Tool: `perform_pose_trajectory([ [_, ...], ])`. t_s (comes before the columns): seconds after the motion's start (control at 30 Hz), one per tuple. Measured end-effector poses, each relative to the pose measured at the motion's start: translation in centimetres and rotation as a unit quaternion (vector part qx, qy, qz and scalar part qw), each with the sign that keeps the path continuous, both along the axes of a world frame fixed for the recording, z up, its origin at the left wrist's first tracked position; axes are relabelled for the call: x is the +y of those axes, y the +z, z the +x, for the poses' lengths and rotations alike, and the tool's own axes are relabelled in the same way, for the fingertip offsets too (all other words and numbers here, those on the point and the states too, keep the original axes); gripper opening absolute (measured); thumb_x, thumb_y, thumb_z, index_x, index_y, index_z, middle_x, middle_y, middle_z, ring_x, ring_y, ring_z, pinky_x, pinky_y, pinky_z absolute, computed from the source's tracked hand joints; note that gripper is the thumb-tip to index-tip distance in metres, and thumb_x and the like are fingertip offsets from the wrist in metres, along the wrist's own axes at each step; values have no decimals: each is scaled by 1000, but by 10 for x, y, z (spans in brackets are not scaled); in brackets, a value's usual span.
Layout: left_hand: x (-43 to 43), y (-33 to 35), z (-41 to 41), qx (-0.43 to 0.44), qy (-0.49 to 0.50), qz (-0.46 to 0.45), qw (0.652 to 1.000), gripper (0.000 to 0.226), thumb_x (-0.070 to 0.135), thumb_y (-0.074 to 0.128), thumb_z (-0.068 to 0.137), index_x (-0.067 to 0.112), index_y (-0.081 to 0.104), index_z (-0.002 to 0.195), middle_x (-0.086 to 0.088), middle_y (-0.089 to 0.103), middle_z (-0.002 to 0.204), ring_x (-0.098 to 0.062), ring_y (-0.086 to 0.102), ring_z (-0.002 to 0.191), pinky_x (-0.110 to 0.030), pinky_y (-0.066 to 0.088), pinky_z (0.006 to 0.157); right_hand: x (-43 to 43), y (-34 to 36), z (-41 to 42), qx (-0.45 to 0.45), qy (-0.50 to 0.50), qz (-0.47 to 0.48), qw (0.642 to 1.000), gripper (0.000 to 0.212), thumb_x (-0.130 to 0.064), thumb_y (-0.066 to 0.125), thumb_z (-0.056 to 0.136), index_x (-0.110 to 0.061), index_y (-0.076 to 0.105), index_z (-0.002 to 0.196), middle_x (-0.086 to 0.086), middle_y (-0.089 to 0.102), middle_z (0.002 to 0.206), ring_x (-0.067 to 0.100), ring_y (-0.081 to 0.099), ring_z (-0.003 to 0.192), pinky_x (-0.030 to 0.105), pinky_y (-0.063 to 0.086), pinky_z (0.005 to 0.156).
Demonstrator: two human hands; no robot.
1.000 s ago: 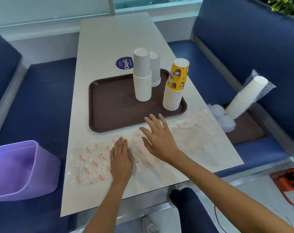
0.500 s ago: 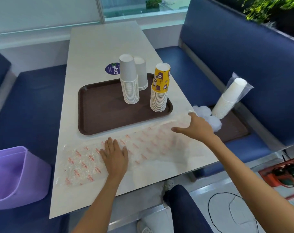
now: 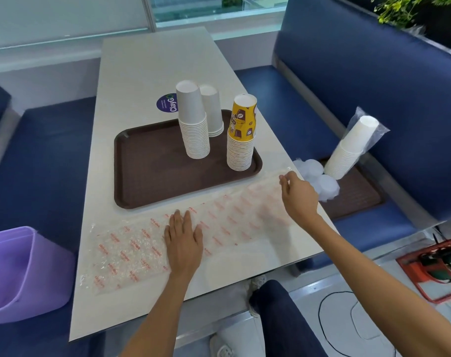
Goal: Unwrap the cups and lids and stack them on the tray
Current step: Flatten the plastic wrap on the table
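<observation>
The empty wrapper (image 3: 131, 251) lies flat on the near part of the desk (image 3: 152, 63). The left hand (image 3: 183, 240) presses it down, fingers straight and close together. The right hand (image 3: 300, 198) pinches the wrapper's far right end with curled fingers. Three cup stacks (image 3: 194, 130) stand on the tray (image 3: 147, 176). I think this step is tidying the wrapper away. Next, the wrapped cups (image 3: 353, 148) and lids (image 3: 319, 176) on the right seat need unwrapping.

Now right grip (image 3: 300, 195) at wrapper (image 3: 131, 251) end.
</observation>
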State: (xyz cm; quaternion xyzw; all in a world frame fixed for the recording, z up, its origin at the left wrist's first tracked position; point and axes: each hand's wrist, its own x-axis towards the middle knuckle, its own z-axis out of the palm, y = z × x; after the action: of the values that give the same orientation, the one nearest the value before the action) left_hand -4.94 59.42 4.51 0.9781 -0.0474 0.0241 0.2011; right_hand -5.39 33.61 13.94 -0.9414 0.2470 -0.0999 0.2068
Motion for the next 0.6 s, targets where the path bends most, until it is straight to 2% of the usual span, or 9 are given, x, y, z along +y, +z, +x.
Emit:
perform_pose_trajectory([
  [0.1,1,0,0,13,-5,15,1000,61,42,21,97,5,49,136,-22,44,142,-38,43,131,-52,29,107,-25,-1,13,-16,-15,32,999,34,-25,35,103,-1,57,112,19,68,95,38,61,86,36,38,65],
  [0.2,0,3,0,26,-6,29,999,68,47,8,99,7,47,138,-21,44,142,-37,44,131,-52,33,106,-46,-9,24,-36,-30,86,995,31,-24,39,102,-3,62,107,16,69,100,33,62,86,37,43,69],
  [0.3,0,6,1,29,-7,45,999,70,49,6,99,8,48,138,-22,47,140,-38,47,127,-52,36,103,-46,-19,26,-22,-41,112,993,32,-28,38,102,-7,61,107,13,68,93,26,58,80,35,42,69],
  [0.4,1,3,1,25,-11,60,998,69,51,8,99,11,46,140,-22,46,141,-38,48,127,-52,36,103,-45,-24,25,-3,-40,119,992,37,-39,41,100,-7,60,109,8,64,86,23,58,77,39,48,72],
  [0.47,1,0,2,23,-11,65,998,68,53,10,98,13,43,142,-21,43,143,-38,45,129,-51,33,105,-50,-30,25,1,-36,107,994,31,-32,46,100,-6,60,107,11,66,79,22,56,70,39,48,68],
  [0.6,0,-1,3,22,-11,72,997,67,53,11,98,13,42,142,-21,43,143,-38,46,128,-51,33,105,-57,-48,20,-10,-56,128,990,19,-15,46,98,-6,59,107,5,51,57,21,47,56,29,34,51],
])
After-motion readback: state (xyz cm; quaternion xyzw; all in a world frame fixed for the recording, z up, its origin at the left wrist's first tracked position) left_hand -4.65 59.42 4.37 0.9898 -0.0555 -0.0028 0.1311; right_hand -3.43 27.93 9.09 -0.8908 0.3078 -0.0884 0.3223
